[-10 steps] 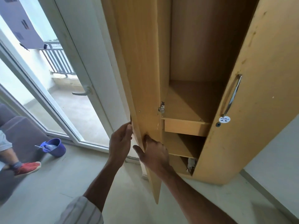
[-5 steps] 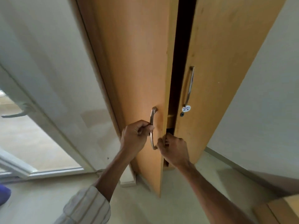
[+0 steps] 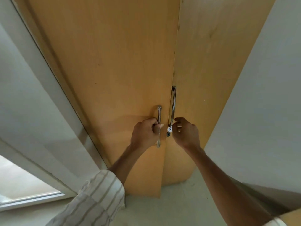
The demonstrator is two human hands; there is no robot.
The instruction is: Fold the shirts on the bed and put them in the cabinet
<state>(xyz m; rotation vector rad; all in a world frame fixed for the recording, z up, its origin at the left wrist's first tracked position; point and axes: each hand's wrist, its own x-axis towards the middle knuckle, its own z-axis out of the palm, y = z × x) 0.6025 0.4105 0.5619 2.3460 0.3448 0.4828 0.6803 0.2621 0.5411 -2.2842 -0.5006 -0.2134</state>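
Note:
The wooden cabinet fills the middle of the head view, and no shirts are in view. Its left door (image 3: 114,70) stands slightly proud of the right door (image 3: 203,62), with only a thin seam between them. My left hand (image 3: 145,132) grips the lower part of the left door's metal handle (image 3: 159,111). My right hand (image 3: 187,132) hovers with loosely curled fingers beside the bottom end of the right handle (image 3: 173,101). It is close to a white tag (image 3: 169,129) and the keyhole (image 3: 168,134), and holds nothing.
A white-framed glass door (image 3: 40,103) runs along the cabinet's left side. A plain white wall (image 3: 260,111) is on the right. Pale floor (image 3: 187,201) lies below, and a tan corner of some object (image 3: 291,217) shows at the bottom right.
The left door has swung shut from wide open, hiding the shelves. My left hand moved from the door's edge to its handle. My right hand left the door edge and now hovers by the right handle.

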